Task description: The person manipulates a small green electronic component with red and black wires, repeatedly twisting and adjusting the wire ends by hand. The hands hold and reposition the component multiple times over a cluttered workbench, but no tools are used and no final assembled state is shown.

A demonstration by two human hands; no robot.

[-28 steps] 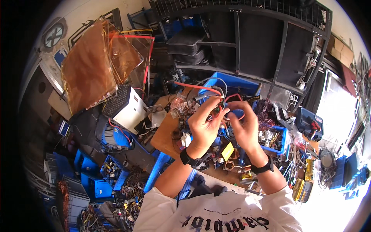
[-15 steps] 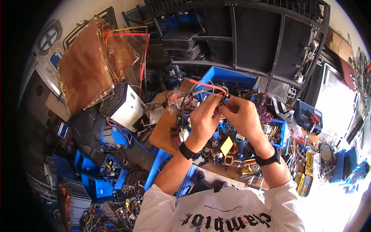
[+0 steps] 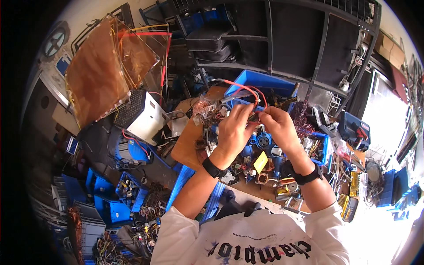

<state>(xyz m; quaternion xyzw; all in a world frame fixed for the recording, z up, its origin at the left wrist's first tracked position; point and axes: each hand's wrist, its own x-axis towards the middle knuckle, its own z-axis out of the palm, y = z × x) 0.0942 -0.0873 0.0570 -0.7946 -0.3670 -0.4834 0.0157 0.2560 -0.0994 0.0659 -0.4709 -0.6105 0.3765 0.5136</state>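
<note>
Over the cluttered workbench (image 3: pixel 185 150), both hands meet around a red cable (image 3: pixel 240 85). The cable arcs up and to the left out of my grasp, and a thinner red loop rises beside it. My left hand (image 3: pixel 234 132) is closed, its fingers wrapped about the cable's lower end and a small dark piece. Close by on the right, my right hand (image 3: pixel 280 130) pinches at the red wire near the same spot. What exactly lies between the fingertips is partly hidden.
A blue bin (image 3: pixel 251 81) stands beyond the hands. Motor parts and a yellow card (image 3: pixel 260 162) lie on the bench below them. To the right are a small blue tray (image 3: pixel 326 150) and an open toolbox (image 3: pixel 355 132). A white metal box (image 3: pixel 148 117) sits at left.
The red cable has swung up into a higher arc, and a second red loop now shows. My right hand has shifted slightly down and right, with my fingers still at the cable.
</note>
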